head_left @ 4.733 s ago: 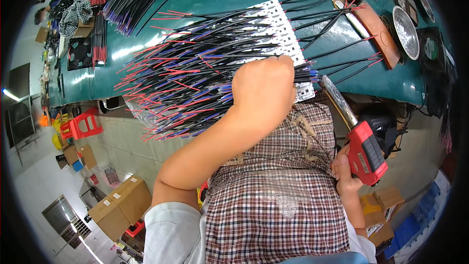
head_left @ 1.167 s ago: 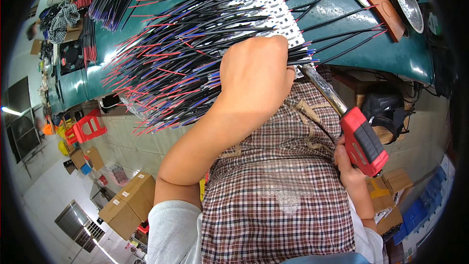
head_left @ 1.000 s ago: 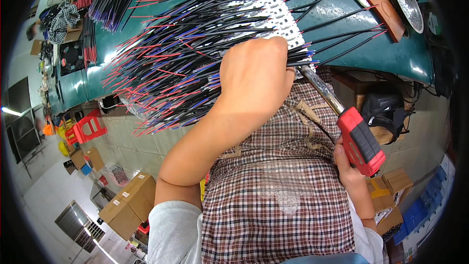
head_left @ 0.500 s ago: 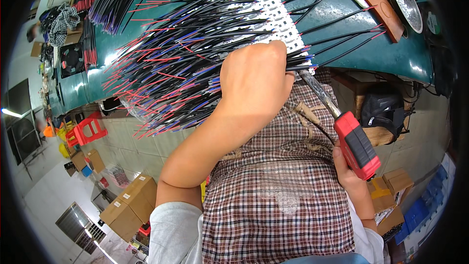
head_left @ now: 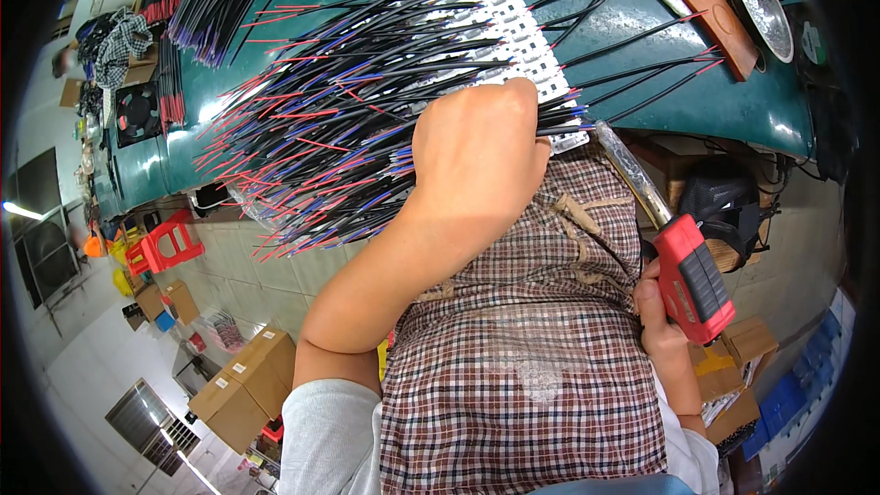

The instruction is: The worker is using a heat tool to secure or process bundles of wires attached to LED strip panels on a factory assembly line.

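Note:
My left hand (head_left: 478,154) is closed round a bunch of black wires (head_left: 559,116) at the near end of a white slotted panel (head_left: 527,32). Many black and blue wires with red ends (head_left: 312,119) run out to the left of that panel. In my right hand (head_left: 662,316) is the handle of a red-and-black soldering iron (head_left: 697,280). Its long metal shaft slants up and left, and the tip stands just right of the panel's near corner, apart from the wires as far as I can see. My left fingertips are hidden under the fist.
The green table (head_left: 642,96) carries more wire bundles (head_left: 215,0) at the far left. An orange-brown curved block (head_left: 710,14) and a metal dish (head_left: 763,7) lie at the far right. A red stool (head_left: 170,243) and cardboard boxes (head_left: 243,390) stand on the floor to the left.
My right hand has drawn the soldering iron a little to the right, so its tip has left the wire ends at the panel's corner. My left hand has hardly moved.

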The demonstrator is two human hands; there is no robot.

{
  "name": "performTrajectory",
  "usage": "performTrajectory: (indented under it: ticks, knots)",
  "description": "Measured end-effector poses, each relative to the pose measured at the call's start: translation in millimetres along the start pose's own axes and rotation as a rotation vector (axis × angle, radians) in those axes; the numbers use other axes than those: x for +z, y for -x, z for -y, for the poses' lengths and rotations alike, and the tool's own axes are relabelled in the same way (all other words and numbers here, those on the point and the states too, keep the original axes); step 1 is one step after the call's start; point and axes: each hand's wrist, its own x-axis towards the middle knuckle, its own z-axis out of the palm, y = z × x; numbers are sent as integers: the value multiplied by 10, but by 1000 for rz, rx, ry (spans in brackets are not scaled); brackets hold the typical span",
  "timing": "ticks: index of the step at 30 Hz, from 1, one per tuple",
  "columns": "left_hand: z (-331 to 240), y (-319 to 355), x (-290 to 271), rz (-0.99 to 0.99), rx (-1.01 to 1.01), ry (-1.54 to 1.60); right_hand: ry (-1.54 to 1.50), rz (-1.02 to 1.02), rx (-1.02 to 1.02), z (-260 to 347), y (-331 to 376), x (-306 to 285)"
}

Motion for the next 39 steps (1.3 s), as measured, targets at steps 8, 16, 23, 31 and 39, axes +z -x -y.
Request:
performTrajectory:
  ticks: [8,16,23,31,39]
  knots:
    - [23,20,-71,21,-35,147,-156,-9,55,-21,-1,-12]
    - [-3,125,-218,-346,113,45,-81,26,-100,-100,44,-61]
    - [-65,285,-68,-132,-69,308,-222,-18,123,-21,156,-80]
    - [-33,300,193,-216,-11,156,23,83,-80,65,-25,-57]
    - [-68,298,192,-194,-12,117,12,60,-168,97,-108,7]
